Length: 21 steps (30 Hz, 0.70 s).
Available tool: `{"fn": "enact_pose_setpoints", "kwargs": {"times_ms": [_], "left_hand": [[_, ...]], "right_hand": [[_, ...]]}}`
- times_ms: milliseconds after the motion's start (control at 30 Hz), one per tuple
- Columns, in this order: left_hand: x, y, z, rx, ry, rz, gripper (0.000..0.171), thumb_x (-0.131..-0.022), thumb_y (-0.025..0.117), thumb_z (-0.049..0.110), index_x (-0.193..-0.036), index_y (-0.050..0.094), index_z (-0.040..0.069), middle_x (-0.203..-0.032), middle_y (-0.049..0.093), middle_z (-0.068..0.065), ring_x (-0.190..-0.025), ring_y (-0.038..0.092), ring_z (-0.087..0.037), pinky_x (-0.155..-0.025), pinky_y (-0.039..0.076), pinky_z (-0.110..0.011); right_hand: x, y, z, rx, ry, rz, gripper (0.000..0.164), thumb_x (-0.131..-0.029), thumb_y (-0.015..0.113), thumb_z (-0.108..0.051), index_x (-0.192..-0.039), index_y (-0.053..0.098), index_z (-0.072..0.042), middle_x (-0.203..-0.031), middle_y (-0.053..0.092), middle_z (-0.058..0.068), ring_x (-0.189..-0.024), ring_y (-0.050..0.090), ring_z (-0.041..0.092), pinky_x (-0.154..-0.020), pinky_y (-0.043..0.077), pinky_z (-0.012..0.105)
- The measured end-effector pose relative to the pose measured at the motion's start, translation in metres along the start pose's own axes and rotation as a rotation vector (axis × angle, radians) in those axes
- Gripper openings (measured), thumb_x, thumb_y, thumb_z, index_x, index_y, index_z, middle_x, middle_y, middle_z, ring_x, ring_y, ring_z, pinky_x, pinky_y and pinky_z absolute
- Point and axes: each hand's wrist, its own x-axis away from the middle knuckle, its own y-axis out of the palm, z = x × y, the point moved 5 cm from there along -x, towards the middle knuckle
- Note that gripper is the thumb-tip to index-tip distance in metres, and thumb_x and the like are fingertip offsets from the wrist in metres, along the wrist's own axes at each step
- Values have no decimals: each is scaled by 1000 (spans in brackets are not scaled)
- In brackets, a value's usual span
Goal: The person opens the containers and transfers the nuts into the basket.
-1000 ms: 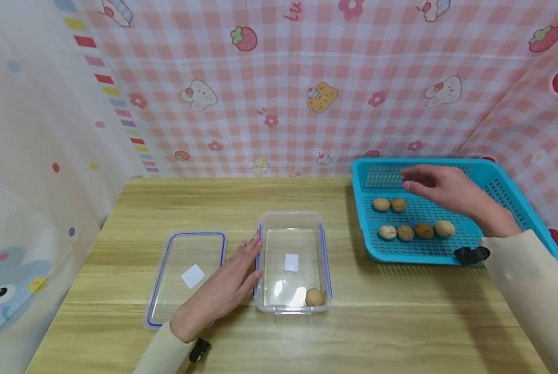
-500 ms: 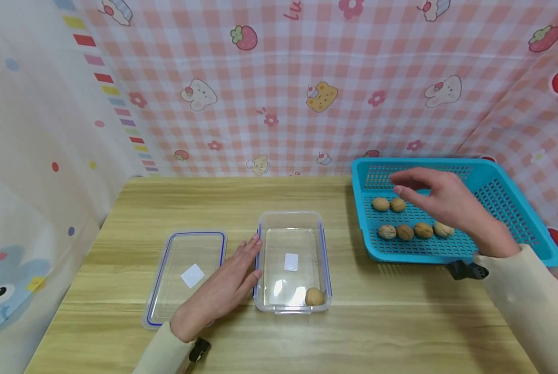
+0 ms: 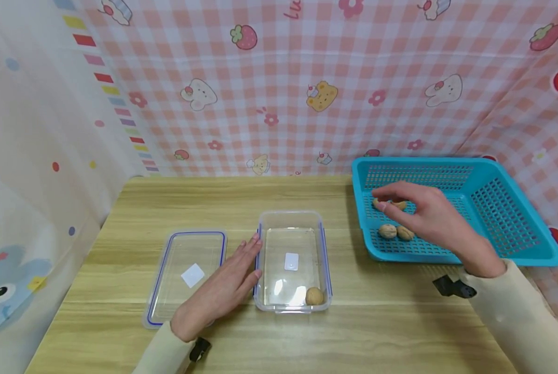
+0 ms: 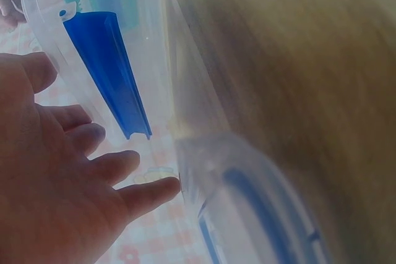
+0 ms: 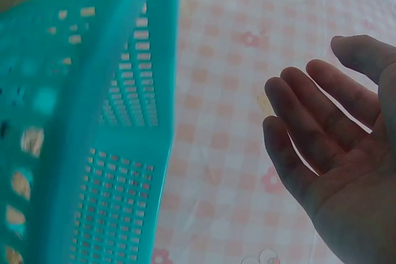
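Note:
My left hand (image 3: 225, 288) lies with straight fingers against the left wall of a clear plastic food box (image 3: 291, 307). One walnut (image 3: 314, 296) sits in the box's near right corner. In the left wrist view, the fingers are beside the box's blue clip (image 4: 108, 72). Over a blue plastic basket (image 3: 535, 205), my right hand (image 3: 430, 215) hovers with loosely bent fingers and nothing visible in it. Near walnuts (image 3: 388, 231) and back walnuts (image 3: 398, 205) lie below it, some hidden by the hand. The right wrist view shows the palm with apart fingers (image 5: 291, 146).
The clear lid (image 3: 192, 249) with a blue seal lies left of the box, partly under the left forearm. The wooden table (image 3: 279, 348) carries everything. A checked pink cloth (image 3: 269, 78) hangs behind, close to the basket's back edge.
My right hand has moved left and toward me within the basket, lower in view, and now covers some walnuts that showed before. The left hand and food box stay still.

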Motion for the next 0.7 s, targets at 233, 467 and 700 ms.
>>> {"fn": "enact_pose_setpoints", "kwargs": {"times_ms": [233, 467, 700], "left_hand": [[0, 0, -1, 2, 0, 0, 64, -112, 43, 36, -165, 20, 10, -172, 12, -4, -156, 20, -36, -124, 23, -55], [-1, 0, 0, -2, 1, -5, 64, -112, 42, 36, -165, 19, 10, -172, 12, -6, -156, 20, -36, -124, 23, -55], [0, 0, -1, -3, 3, -7, 64, -112, 43, 36, -166, 19, 10, -173, 12, -6, -156, 20, -36, -124, 23, -54]], "right_hand": [[2, 14, -20, -15, -86, -14, 33, -94, 76, -6, -125, 74, -15, -119, 74, -3, -103, 71, 15, -84, 56, 26], [2, 33, -38, -84, -185, -34, 30, -94, 75, -6, -124, 73, -11, -117, 74, -1, -101, 70, 16, -80, 56, 26], [2, 55, -54, -152, -244, -77, 24, -97, 73, -10, -121, 73, -11, -118, 74, -2, -103, 69, 15, -83, 58, 29]]}}
